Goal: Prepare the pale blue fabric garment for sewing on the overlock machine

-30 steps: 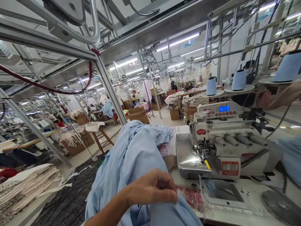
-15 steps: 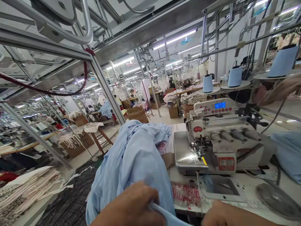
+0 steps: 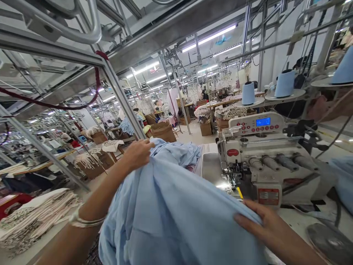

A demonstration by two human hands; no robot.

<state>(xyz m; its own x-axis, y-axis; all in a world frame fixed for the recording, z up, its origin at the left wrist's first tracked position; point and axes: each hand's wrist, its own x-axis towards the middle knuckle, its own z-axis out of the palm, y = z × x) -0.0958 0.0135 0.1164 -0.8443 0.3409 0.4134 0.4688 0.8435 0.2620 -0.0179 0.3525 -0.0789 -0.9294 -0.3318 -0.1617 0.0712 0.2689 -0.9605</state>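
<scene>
A light blue fabric piece (image 3: 176, 213) is stretched between my two hands, over a heap of the same blue cloth (image 3: 179, 152). My left hand (image 3: 137, 154) grips its far left edge, raised above the heap, fingers closed on the cloth. My right hand (image 3: 260, 221) pinches its near right corner, just in front of the white overlock sewing machine (image 3: 261, 158). The spread cloth hides the table in front of the machine.
Blue thread cones (image 3: 248, 94) stand on stands behind the machine. A stack of patterned fabric (image 3: 33, 217) lies at lower left. Metal frame posts (image 3: 121, 99) rise to the left. Cardboard boxes (image 3: 164, 133) and other workstations fill the hall beyond.
My left hand has lifted from low on the cloth up and away to the heap's top. My right hand came into view and took the corner, spreading the piece wide.
</scene>
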